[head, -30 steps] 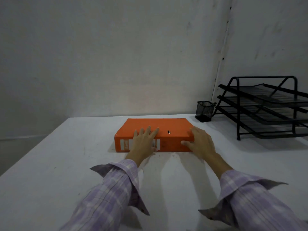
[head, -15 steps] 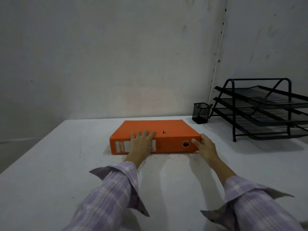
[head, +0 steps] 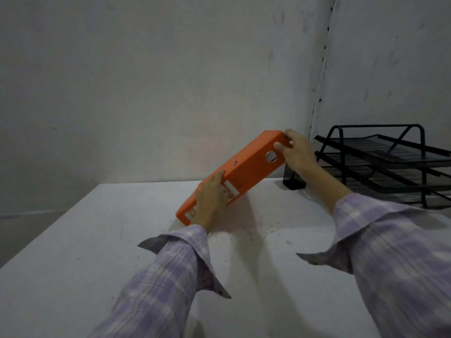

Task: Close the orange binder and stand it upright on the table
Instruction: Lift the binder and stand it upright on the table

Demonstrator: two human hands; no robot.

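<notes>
Head view: the orange binder (head: 240, 170) is closed and tilted, spine toward me, its lower left corner at or just above the white surface (head: 73, 252) and its right end raised. My left hand (head: 211, 198) is clasped over the lower end, across the spine label. My right hand (head: 296, 151) is wrapped around the raised end, thumb beside the finger hole (head: 271, 157). Both hands are grasping the binder. Status: closing appears done; standing upright is not yet done.

Risks, as judged: the low corner may skid along the smooth surface if I push sideways rather than lift. The black mesh pen cup (head: 292, 180) and the black letter tray (head: 390, 167) stand near the raised end; a wide swing could strike them. Letting go before the base sits flat could topple it.
</notes>
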